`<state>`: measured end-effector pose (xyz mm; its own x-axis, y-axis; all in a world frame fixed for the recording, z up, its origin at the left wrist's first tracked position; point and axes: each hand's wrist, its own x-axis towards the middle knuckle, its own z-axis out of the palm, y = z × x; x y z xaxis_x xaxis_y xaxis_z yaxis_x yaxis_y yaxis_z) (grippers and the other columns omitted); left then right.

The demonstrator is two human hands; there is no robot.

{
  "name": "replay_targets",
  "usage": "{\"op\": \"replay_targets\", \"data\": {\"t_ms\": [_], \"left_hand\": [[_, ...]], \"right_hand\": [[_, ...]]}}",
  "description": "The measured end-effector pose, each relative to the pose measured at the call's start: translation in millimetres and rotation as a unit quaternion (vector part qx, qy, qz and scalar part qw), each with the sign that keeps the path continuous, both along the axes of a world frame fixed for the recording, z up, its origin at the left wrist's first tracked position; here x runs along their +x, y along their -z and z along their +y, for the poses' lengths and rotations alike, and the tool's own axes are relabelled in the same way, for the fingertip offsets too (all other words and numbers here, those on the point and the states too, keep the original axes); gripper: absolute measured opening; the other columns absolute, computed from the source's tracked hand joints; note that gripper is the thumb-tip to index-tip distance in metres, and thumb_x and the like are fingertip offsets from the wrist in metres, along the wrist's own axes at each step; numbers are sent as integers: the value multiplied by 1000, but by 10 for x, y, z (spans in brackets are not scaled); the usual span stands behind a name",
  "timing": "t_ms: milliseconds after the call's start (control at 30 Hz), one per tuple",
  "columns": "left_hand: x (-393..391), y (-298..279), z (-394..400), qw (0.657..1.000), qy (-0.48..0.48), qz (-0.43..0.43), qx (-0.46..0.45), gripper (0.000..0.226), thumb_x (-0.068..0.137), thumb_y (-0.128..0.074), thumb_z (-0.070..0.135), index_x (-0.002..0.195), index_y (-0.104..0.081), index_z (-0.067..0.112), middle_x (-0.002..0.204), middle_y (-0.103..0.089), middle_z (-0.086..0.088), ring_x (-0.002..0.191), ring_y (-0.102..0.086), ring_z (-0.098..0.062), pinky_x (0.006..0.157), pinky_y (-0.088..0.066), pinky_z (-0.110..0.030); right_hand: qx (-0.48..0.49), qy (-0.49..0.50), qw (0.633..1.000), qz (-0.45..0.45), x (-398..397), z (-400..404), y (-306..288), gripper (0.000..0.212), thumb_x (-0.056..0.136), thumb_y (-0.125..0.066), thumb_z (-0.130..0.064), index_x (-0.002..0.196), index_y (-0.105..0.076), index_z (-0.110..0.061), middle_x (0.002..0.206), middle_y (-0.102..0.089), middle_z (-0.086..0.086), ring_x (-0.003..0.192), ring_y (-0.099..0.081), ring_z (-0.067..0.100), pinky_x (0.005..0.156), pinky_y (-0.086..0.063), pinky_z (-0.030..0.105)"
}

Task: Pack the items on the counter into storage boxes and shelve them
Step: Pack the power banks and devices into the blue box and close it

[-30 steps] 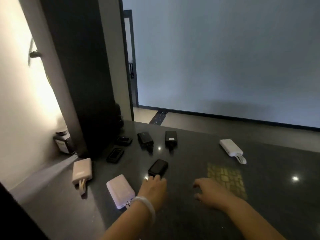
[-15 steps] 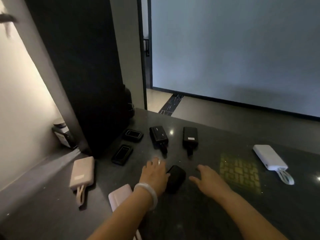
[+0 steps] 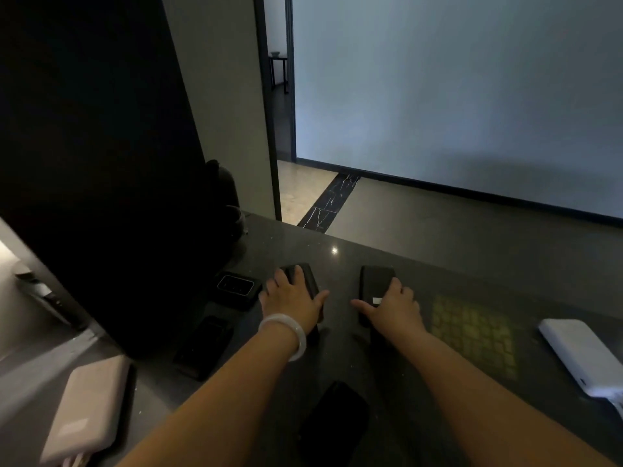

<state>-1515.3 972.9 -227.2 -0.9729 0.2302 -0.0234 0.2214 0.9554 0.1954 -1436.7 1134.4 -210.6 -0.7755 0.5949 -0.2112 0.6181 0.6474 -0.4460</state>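
My left hand (image 3: 292, 299) lies on one black power bank (image 3: 305, 279), my right hand (image 3: 394, 306) on another (image 3: 376, 281). I cannot tell if they grip. Everything sits on the desk (image 3: 438, 264); nothing is packed.

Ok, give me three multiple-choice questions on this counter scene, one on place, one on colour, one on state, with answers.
1. Where is the white power bank?
A. far right of the counter
B. under the left hand
C. on the floor

2. What colour is the power bank under the right hand?
A. pink
B. black
C. white

3. What is the left hand doing?
A. hanging off the counter
B. lying on a black power bank
C. lifting the pink power bank

Answers: 1 A, it lies by the right edge. 2 B, the dark body shows past the fingers. 3 B, fingers lie over the bank.
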Motion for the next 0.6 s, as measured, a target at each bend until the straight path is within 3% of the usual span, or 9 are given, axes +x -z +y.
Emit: {"op": "replay_targets", "data": {"t_ms": [167, 300, 600], "left_hand": [[-173, 118, 148, 997, -61, -52, 7, 97, 84, -28, 79, 154, 3, 19, 154, -12, -24, 140, -19, -40, 112, -21, -49], [-139, 181, 204, 996, -68, -48, 27, 88, 90, -37, 67, 154, -1, 18, 153, -16, -22, 138, -20, -37, 112, -21, -48], [413, 181, -35, 989, 88, -93, 76, 85, 85, -55, 52, 151, -6, 31, 155, -14, -9, 137, -20, -33, 113, -21, -48]], "right_hand": [[58, 32, 997, -37, -284, 63, 110, 122, 69, -56, -80, 149, -11, 0, 150, -26, 19, 136, -30, 36, 107, -35, 48], [68, 25, 997, -20, -326, 99, 175, 114, 72, -65, -69, 148, -15, 2, 147, -28, 19, 134, -30, 34, 107, -35, 45], [59, -4, 998, -28, 575, 29, 232, 103, 76, -69, -53, 151, -10, -15, 150, -20, 14, 136, -23, 33, 112, -26, 44]]}}
